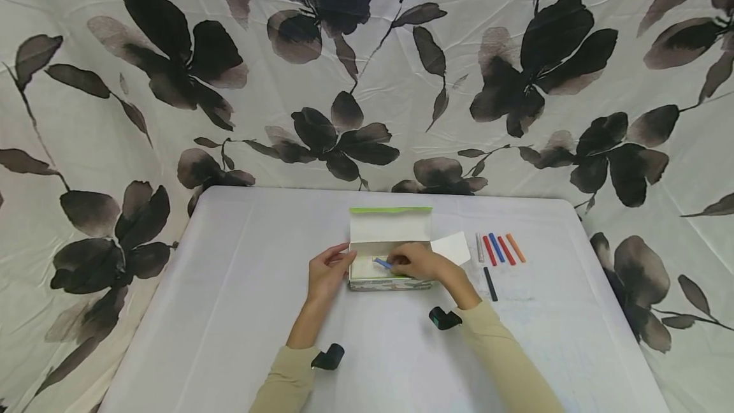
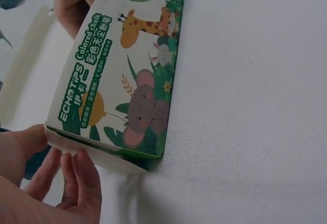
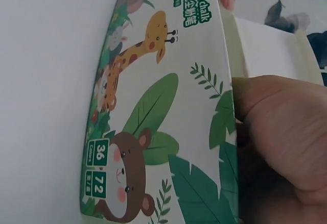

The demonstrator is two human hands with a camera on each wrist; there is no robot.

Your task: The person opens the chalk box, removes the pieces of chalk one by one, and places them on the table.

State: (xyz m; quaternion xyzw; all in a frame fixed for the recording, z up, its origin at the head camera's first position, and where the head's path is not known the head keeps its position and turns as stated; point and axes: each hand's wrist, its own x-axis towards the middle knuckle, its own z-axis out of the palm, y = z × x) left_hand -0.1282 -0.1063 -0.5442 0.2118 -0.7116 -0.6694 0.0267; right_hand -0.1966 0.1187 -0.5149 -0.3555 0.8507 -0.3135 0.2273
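Observation:
A printed colored chalk box (image 2: 122,81) stands on the table with its lid (image 1: 391,225) raised at the back. My left hand (image 1: 329,271) pinches the box's left end; in the left wrist view its thumb (image 2: 30,140) lies at the corner, the fingers by the end flap (image 2: 102,155). My right hand (image 1: 417,261) reaches into the open top and holds a blue chalk stick (image 1: 382,263), whose free end points left. The box's front wall hides those fingertips in the right wrist view, where only the back of the right hand (image 3: 291,132) shows.
A white side flap (image 1: 452,247) sticks out at the box's right. Beyond it several chalk sticks lie in a row, among them a red one (image 1: 489,250) and an orange one (image 1: 515,248). Nearer lies a black stick (image 1: 490,283). Floral cloth (image 1: 430,94) hangs behind the white table (image 1: 241,285).

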